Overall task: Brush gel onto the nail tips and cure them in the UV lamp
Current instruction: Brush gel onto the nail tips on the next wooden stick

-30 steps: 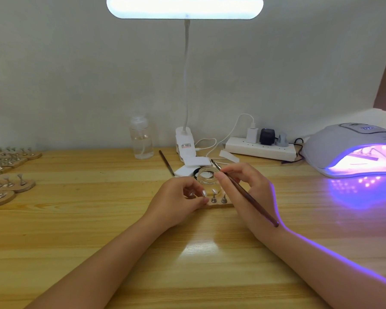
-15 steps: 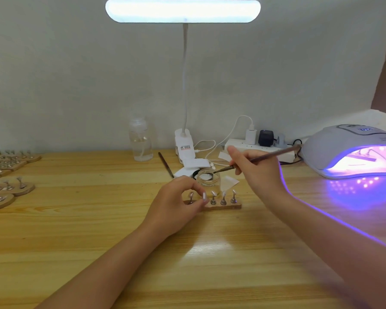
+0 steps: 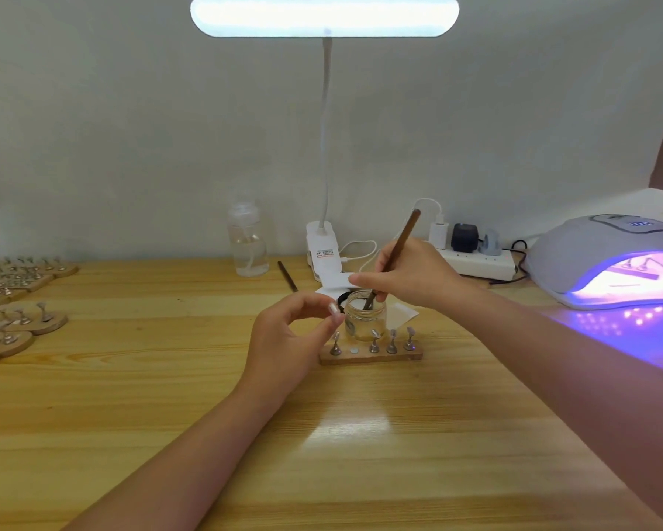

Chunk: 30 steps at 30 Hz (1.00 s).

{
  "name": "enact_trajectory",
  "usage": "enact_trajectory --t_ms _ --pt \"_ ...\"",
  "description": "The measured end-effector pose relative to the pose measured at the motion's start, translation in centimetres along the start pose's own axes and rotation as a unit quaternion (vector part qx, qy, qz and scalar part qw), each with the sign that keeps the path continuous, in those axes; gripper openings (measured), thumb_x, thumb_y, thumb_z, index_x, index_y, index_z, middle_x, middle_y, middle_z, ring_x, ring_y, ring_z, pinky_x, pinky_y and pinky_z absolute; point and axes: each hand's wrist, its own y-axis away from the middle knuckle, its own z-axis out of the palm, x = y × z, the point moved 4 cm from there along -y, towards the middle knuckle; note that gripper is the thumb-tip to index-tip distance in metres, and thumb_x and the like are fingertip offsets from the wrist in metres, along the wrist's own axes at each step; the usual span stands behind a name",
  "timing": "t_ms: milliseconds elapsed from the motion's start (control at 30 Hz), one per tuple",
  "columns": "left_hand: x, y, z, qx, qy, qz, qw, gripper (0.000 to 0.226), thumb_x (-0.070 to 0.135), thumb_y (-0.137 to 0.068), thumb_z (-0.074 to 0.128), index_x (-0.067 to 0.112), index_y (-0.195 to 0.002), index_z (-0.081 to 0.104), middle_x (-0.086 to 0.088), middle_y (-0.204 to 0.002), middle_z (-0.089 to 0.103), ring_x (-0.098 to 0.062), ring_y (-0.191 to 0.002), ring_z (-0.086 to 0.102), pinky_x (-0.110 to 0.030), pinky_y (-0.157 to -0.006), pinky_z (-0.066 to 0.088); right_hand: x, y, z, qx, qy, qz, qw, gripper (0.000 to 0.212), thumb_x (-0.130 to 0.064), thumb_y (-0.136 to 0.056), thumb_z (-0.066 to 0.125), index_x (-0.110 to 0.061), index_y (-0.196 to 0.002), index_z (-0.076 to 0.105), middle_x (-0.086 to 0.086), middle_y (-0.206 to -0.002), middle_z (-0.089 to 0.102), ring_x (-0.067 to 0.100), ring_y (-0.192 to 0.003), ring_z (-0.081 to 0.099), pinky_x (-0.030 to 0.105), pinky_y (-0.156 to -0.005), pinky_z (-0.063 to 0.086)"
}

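My right hand (image 3: 410, 275) grips a brown gel brush (image 3: 397, 251) whose tip dips into a small clear glass jar (image 3: 365, 318). My left hand (image 3: 289, 339) pinches one nail tip on its stand (image 3: 334, 309), held up just left of the jar. In front of the jar lies a small wooden holder (image 3: 372, 355) with several nail tips standing on it and one bare slot. The UV lamp (image 3: 613, 258) glows purple at the right, with a holder visible inside it.
Several wooden holders with nail tips (image 3: 19, 300) lie at the left edge of the table. A clear bottle (image 3: 246, 243), a second brush (image 3: 287, 276), a clip-on desk lamp (image 3: 324, 17), a power strip (image 3: 475, 258) and cables stand along the wall.
My right hand swung the brush from lying along my wrist to upright and dipped its tip into the jar. My left hand lifted one nail tip stand off the wooden holder.
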Motion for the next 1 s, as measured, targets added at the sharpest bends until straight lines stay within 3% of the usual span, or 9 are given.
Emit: enact_trajectory --t_ms 67,167,233,367,600,767,1000 --pt "0.0 0.0 0.0 -0.001 0.003 -0.006 1.0 0.016 0.01 -0.072 0.073 0.024 -0.07 0.067 0.019 -0.072 0.068 0.004 -0.074 0.062 -0.004 -0.071 0.042 0.0 -0.1 0.4 -0.009 0.039 0.004 0.999 0.032 -0.046 -0.073 0.071 -0.018 -0.061 0.061 -0.001 -0.068 0.066 0.015 -0.074 0.063 0.034 -0.069 0.051" --pt "0.0 0.1 0.0 -0.007 -0.002 -0.012 1.0 0.014 0.013 -0.071 0.074 0.026 -0.068 0.068 0.02 -0.069 0.068 0.006 -0.075 0.062 -0.003 -0.073 0.04 0.1 0.0 0.8 0.01 0.075 0.007 0.997 0.035 -0.051 -0.07 0.072 -0.019 -0.066 0.057 -0.002 -0.071 0.062 0.014 -0.072 0.058 0.027 -0.058 0.043" --pt "0.0 0.2 0.0 -0.008 -0.003 -0.013 1.0 0.014 0.013 -0.071 0.074 0.025 -0.068 0.069 0.019 -0.068 0.068 0.005 -0.076 0.062 -0.005 -0.075 0.041 0.1 0.0 0.8 0.011 0.072 0.007 0.997 0.034 -0.049 -0.07 0.072 -0.02 -0.065 0.056 -0.003 -0.071 0.06 0.014 -0.072 0.058 0.027 -0.059 0.043" --pt "0.1 0.1 0.0 -0.005 -0.005 -0.012 1.0 0.012 0.012 -0.071 0.074 0.024 -0.07 0.07 0.015 -0.071 0.068 0.005 -0.078 0.062 -0.004 -0.076 0.041 0.2 0.1 -0.3 0.028 -0.004 0.015 0.999 0.031 -0.043 -0.073 0.072 -0.018 -0.06 0.058 -0.001 -0.066 0.063 0.014 -0.071 0.06 0.036 -0.072 0.051" --pt "0.1 0.2 0.1 -0.02 -0.015 -0.012 1.0 0.01 0.01 -0.073 0.073 0.02 -0.073 0.071 0.01 -0.075 0.069 0.003 -0.079 0.062 -0.004 -0.075 0.041 1.6 0.5 -2.3 0.052 -0.108 0.05 0.992 0.032 -0.037 -0.075 0.073 -0.02 -0.054 0.057 -0.008 -0.048 0.06 0.0 -0.057 0.058 0.02 -0.057 0.042" --pt "0.1 0.2 0.2 -0.027 -0.014 -0.009 0.999 0.013 0.008 -0.074 0.071 0.021 -0.074 0.07 0.01 -0.074 0.068 0.004 -0.079 0.061 -0.003 -0.074 0.04 2.3 0.7 -3.1 0.061 -0.128 0.059 0.988 0.031 -0.034 -0.078 0.071 -0.018 -0.056 0.055 -0.012 -0.04 0.058 -0.012 -0.046 0.053 0.019 -0.054 0.035" --pt "0.3 0.2 0.2 -0.034 -0.008 -0.006 0.999 0.018 0.004 -0.075 0.07 0.022 -0.075 0.07 0.008 -0.077 0.068 0.002 -0.077 0.061 -0.004 -0.072 0.04 1.6 2.4 -3.6 0.109 -0.195 0.02 0.975 0.03 -0.036 -0.085 0.062 -0.016 -0.064 0.053 -0.004 -0.049 0.065 -0.001 -0.034 0.045 0.012 -0.045 0.041"
